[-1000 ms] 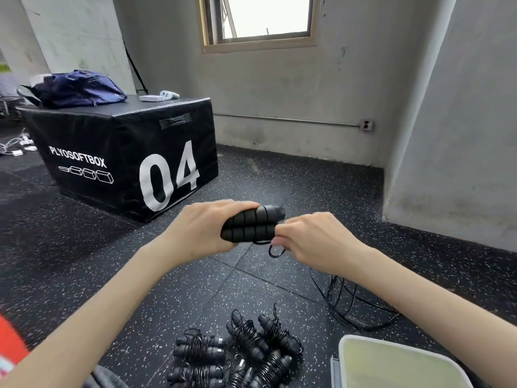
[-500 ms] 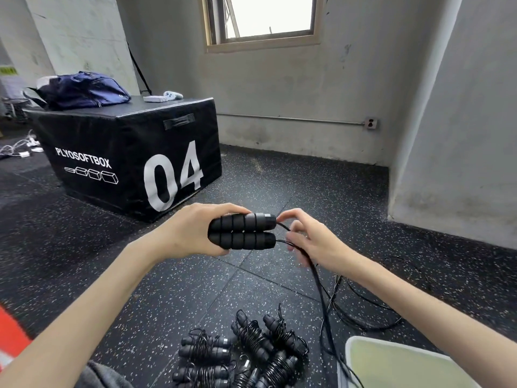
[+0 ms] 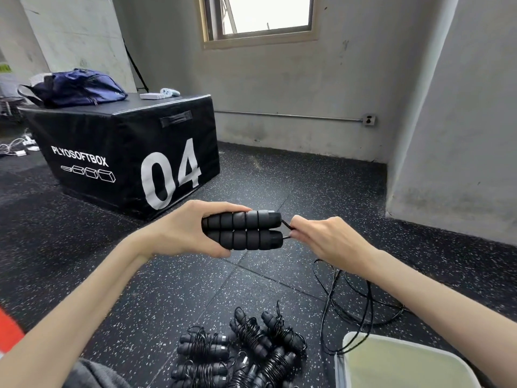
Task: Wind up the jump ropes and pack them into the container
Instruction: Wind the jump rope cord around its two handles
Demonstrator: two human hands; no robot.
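- The two black foam handles [image 3: 242, 230] of a jump rope are being held side by side, lying level, one above the other, in the left hand [image 3: 186, 229]; its fingers are being curled over the top handle and its thumb pressed under the lower one.
- The thin black cord [image 3: 286, 224] is being pinched by the right hand [image 3: 326, 240] just beside the handle ends, where it comes out of both caps.
- The rest of that cord [image 3: 347, 301] is being left in loose loops on the speckled black floor [image 3: 279, 177], below the right forearm, with one loop touching the rim of the container.
- The pale container [image 3: 397, 362] is being shown at the lower right corner, only partly in view; whether anything lies in it cannot be told.
- A pile of wound jump ropes [image 3: 240, 351] is being kept on the floor just left of the container, each with cord wrapped round paired handles.
- A black box [image 3: 126, 158] marked "04" is being seen standing further back on the left, with a blue bag [image 3: 75, 88] resting on its top.
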